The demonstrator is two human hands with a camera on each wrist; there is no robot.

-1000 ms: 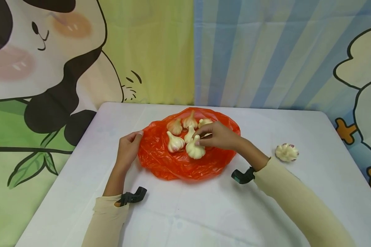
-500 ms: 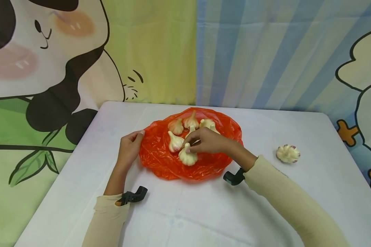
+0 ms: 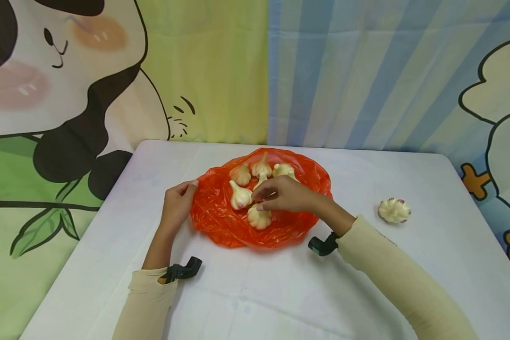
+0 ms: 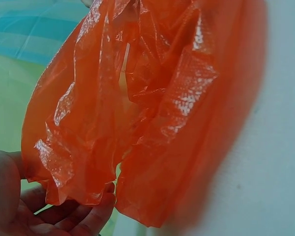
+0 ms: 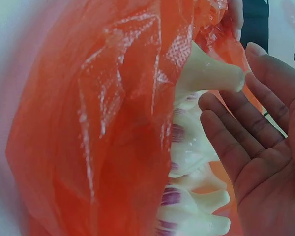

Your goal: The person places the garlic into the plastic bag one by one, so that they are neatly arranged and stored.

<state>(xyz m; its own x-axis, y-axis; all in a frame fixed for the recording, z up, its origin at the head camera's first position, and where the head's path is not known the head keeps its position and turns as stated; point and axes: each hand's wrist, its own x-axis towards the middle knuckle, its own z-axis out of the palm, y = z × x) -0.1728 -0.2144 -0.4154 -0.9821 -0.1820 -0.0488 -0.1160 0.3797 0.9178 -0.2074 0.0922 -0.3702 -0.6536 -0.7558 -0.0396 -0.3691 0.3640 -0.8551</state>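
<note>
A red plastic bag point(image 3: 214, 219) lies spread on the table with several garlic bulbs point(image 3: 240, 196) in it. My left hand point(image 3: 176, 208) pinches the bag's left edge between thumb and fingers; the left wrist view shows the crinkled plastic point(image 4: 83, 147) at the fingers. Over the bag's middle hovers my right hand point(image 3: 291, 194), next to the front garlic bulb point(image 3: 259, 218). Up close in the right wrist view, that bulb's stem point(image 5: 214, 73) stands between the thumb and the loosely spread fingers point(image 5: 231, 137), with gaps around it. The hand partly covers the bulbs behind.
A single garlic bulb point(image 3: 394, 210) lies on the white table point(image 3: 246, 293) to the right of the bag. A printed curtain point(image 3: 221, 71) hangs right behind the table's far edge. Black wrist cameras point(image 3: 323, 244) sit on both forearms.
My right hand has moved left and toward me with the garlic bulb, set it down at the front of the bag and loosened its fingers from the stem. The left hand stays put.
</note>
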